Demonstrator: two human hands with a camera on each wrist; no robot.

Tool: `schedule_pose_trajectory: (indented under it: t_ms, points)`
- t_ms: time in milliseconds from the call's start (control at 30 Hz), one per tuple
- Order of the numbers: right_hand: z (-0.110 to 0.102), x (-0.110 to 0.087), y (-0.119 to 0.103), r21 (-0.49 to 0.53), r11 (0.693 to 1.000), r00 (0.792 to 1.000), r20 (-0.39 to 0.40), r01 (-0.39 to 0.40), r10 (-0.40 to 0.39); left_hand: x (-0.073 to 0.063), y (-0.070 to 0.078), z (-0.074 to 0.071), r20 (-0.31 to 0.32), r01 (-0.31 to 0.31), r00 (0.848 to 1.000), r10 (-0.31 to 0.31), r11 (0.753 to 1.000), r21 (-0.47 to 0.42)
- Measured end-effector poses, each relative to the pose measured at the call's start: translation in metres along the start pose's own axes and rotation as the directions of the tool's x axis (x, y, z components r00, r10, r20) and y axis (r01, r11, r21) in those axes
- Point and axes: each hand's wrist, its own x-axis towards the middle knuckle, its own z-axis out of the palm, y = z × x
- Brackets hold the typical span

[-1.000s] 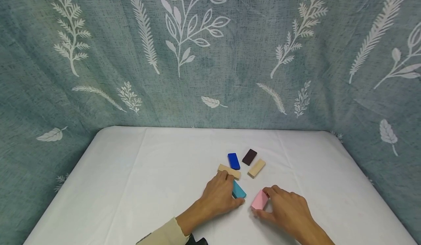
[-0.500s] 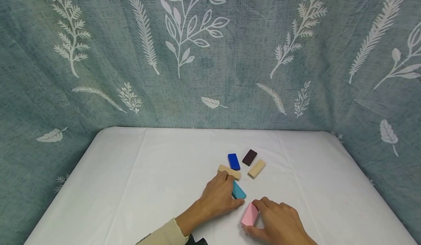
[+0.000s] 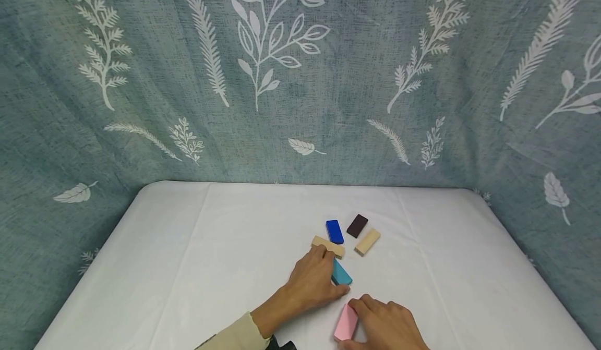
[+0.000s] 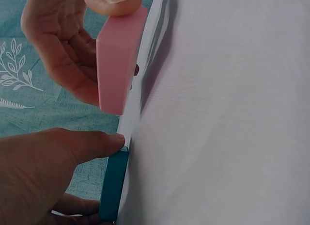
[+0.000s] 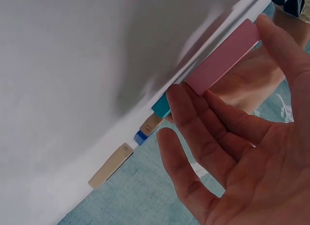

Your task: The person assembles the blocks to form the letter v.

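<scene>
A teal block (image 3: 341, 273) lies on the white cloth, and my left hand (image 3: 310, 278) holds it by its two ends, the thumb at the near end. The left fingertips overlap a wooden block (image 3: 335, 248) just beyond it in the head view. My right hand (image 3: 386, 323) pinches a pink block (image 3: 346, 323) lengthwise between thumb and fingertips. In the left wrist view the pink block (image 4: 116, 65) is raised off the cloth, close to the teal block (image 4: 114, 184). The right wrist view shows the right little finger extended away from it.
Beyond the hands lie a blue block (image 3: 334, 232), a dark brown block (image 3: 357, 226) and a second wooden block (image 3: 367, 242). White cloth (image 3: 225, 245) covers the table. A green leaf-patterned curtain (image 3: 347, 68) hangs behind and along both sides.
My right hand has brought the pink block toward the near edge and to the left, from right of the teal block to in front of it. The left hand has stayed put.
</scene>
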Motion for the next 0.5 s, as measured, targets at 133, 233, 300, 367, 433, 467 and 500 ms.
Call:
schedule_pose_trajectory:
  t_ms: [133, 233, 300, 367, 433, 467, 500]
  points:
    - [0.0034, 0.0005, -0.0019, -0.015, 1.000, 1.000, 0.010, 0.018, -0.017, 0.0003, 0.0000, -0.0002, 0.001, 0.006, 1.000, -0.006, 1.000, -0.005]
    - [0.0058, -0.0010, -0.0019, -0.020, 0.998, 0.998, -0.006, 0.055, -0.055, -0.0002, 0.0002, -0.0004, 0.001, 0.007, 1.000, -0.007, 1.000, -0.015]
    - [0.0070, -0.0025, -0.0014, -0.021, 0.996, 0.996, -0.017, 0.085, -0.085, -0.0006, 0.0005, -0.0007, -0.001, 0.005, 1.000, -0.005, 1.000, -0.016]
    - [0.0082, -0.0037, -0.0008, -0.021, 0.994, 0.993, -0.034, 0.111, -0.112, -0.0006, 0.0007, -0.0004, -0.002, 0.005, 1.000, -0.005, 1.000, -0.014]
    - [0.0089, -0.0043, -0.0002, -0.022, 0.992, 0.991, -0.042, 0.128, -0.129, -0.0003, 0.0007, -0.0001, -0.006, 0.004, 1.000, -0.004, 1.000, -0.009]
    - [0.0089, -0.0045, -0.0001, -0.018, 0.991, 0.990, -0.039, 0.132, -0.133, -0.0002, 0.0006, -0.0001, -0.008, 0.005, 1.000, -0.005, 1.000, -0.006]
    - [0.0090, -0.0046, -0.0001, -0.015, 0.991, 0.990, -0.041, 0.136, -0.137, -0.0002, 0.0007, -0.0002, -0.010, 0.004, 1.000, -0.004, 1.000, -0.005]
